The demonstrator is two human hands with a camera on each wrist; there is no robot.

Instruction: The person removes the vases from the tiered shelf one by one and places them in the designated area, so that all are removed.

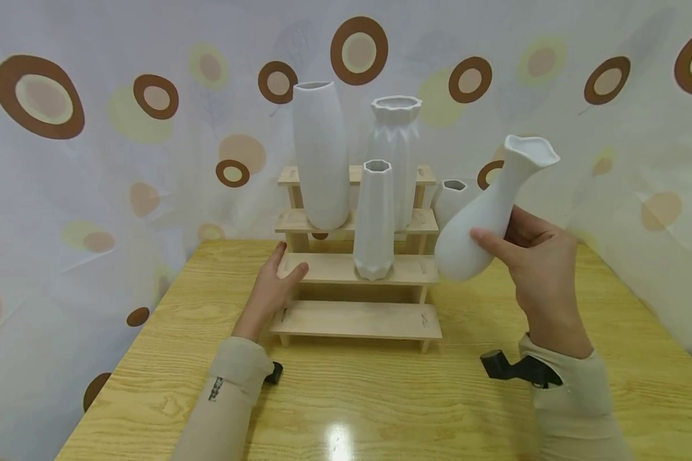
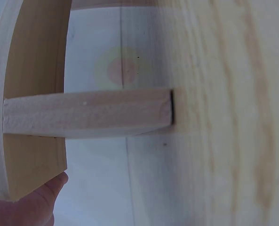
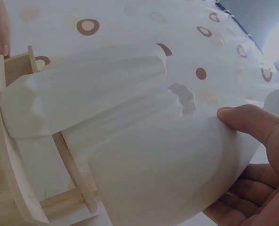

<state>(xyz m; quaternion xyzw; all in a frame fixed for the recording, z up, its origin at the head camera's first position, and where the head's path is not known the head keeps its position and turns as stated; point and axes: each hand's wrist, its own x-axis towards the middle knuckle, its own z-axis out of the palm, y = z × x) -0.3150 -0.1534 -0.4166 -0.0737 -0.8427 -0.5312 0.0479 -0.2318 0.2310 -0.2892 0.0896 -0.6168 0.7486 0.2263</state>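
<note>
My right hand [image 1: 544, 275] grips a white vase [image 1: 475, 237] with a round belly and wavy flared mouth, thumb on the near side. It tilts with its mouth to the upper right, beside the right end of a stepped wooden stand [image 1: 329, 318]. At the stand's left end, my left hand [image 1: 271, 288] holds a lower step, thumb over the board. A faceted white vase [image 1: 373, 224] stands on that step. Higher up are a tall smooth vase [image 1: 321, 160] and a pleated vase [image 1: 400, 160]. In the right wrist view the held vase [image 3: 167, 165] fills the lower middle.
A rounded white vase [image 1: 451, 200] with an angular mouth shows partly behind the held one. The stand sits on a yellow wood-grain table [image 1: 167, 390]. Behind hangs a pale sheet [image 1: 179, 153] with brown ring patterns. The stand's front step carries nothing.
</note>
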